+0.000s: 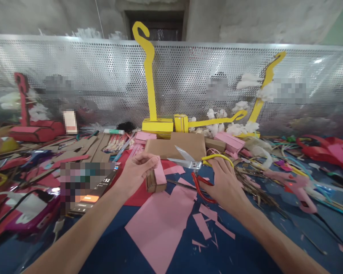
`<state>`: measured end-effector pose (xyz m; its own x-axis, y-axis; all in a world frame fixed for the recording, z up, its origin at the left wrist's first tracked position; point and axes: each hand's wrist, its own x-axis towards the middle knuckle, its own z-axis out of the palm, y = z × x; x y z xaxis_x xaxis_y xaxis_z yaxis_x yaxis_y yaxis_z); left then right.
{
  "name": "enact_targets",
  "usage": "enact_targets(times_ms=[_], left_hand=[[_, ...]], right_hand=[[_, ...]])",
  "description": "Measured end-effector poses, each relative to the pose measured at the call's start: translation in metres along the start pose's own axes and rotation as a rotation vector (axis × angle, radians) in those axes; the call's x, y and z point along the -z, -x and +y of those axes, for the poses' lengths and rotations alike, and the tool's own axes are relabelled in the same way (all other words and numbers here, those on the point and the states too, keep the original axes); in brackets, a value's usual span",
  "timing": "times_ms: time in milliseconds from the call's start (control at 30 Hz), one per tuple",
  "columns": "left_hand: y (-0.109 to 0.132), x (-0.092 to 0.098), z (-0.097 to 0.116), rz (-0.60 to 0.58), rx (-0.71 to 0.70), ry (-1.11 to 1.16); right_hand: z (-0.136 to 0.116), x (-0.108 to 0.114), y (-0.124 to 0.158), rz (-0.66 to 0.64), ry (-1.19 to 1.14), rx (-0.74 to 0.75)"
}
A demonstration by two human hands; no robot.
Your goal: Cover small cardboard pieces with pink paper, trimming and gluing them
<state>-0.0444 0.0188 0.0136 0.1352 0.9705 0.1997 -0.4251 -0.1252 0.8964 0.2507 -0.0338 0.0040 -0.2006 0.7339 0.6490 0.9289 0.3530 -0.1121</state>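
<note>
My right hand point(224, 177) has its fingers through the handles of a pair of scissors point(192, 163), one handle yellow and one red. The blades stand apart and point left, towards my other hand. My left hand point(141, 165) is closed, thumb pressed to fingertips; whatever it may pinch is too small to make out. Right beside those fingers is a small cardboard block point(156, 185) with pink paper on its top; whether they touch it I cannot tell. A large pink paper sheet point(160, 228) with a cut edge lies below, among pink offcuts point(202, 225).
Yellow hook-topped stands point(150, 83) rise at the back before a perforated metal panel point(103, 76). A brown cardboard piece point(177, 146) is behind the scissors. On the right rests a pink glue gun point(298, 188) with a cord; to the left, a phone point(100, 186) and scraps.
</note>
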Motion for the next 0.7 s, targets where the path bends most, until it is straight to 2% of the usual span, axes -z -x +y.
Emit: enact_targets(times_ms=[267, 400, 533, 700], left_hand=[[-0.0010, -0.0022, 0.0026, 0.089, 0.003, 0.050], [0.0010, -0.0066, 0.0062, 0.086, -0.016, 0.045], [0.0021, -0.0055, 0.0046, 0.041, -0.061, -0.080], [0.0011, -0.0005, -0.0002, 0.103, -0.133, -0.321]], right_hand=[[-0.0008, 0.0008, 0.0005, 0.017, 0.017, 0.000], [-0.0014, 0.0008, -0.0001, 0.020, 0.016, 0.000], [-0.0005, -0.0006, -0.0003, 0.022, -0.001, -0.001], [0.0004, -0.0010, 0.0000, 0.027, -0.002, -0.014]])
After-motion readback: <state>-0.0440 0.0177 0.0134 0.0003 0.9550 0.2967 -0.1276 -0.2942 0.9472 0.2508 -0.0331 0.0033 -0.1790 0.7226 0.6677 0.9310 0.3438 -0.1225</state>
